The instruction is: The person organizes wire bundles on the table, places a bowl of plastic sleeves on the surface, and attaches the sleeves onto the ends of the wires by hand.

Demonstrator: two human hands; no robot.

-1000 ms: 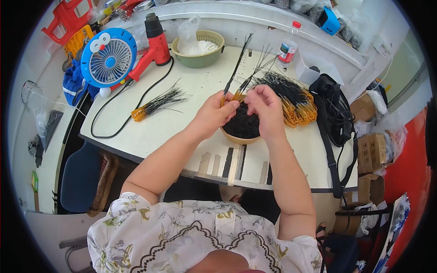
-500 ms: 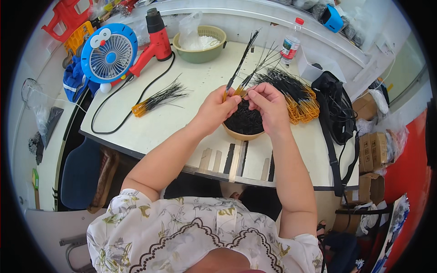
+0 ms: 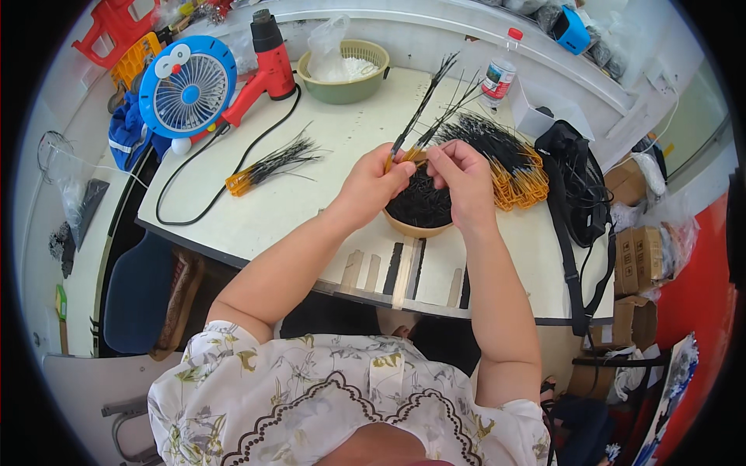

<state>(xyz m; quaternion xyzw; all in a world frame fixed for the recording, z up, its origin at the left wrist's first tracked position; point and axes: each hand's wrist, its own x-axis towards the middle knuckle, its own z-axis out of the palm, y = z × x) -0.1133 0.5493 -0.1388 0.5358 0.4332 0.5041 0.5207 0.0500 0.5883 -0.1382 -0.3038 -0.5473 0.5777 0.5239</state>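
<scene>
Thin black wires with amber sleeved ends (image 3: 423, 116), a few held fanned above a round tan bowl (image 3: 416, 227) of dark short pieces, left hand (image 3: 371, 186) and right hand (image 3: 462, 180) both pinching their amber ends, white worktop (image 3: 295, 210), one loose bundle (image 3: 268, 165) lying left, a large heap (image 3: 505, 159) right.

A small assembly workshop: a white table (image 3: 311, 210) strewn with bundles of black wires with amber tips (image 3: 268, 167); a red heat gun (image 3: 264, 58) beside a blue desk fan (image 3: 186, 89); a bowl of black parts (image 3: 420, 206); cardboard cartons (image 3: 641, 256) stacked at the right.
</scene>
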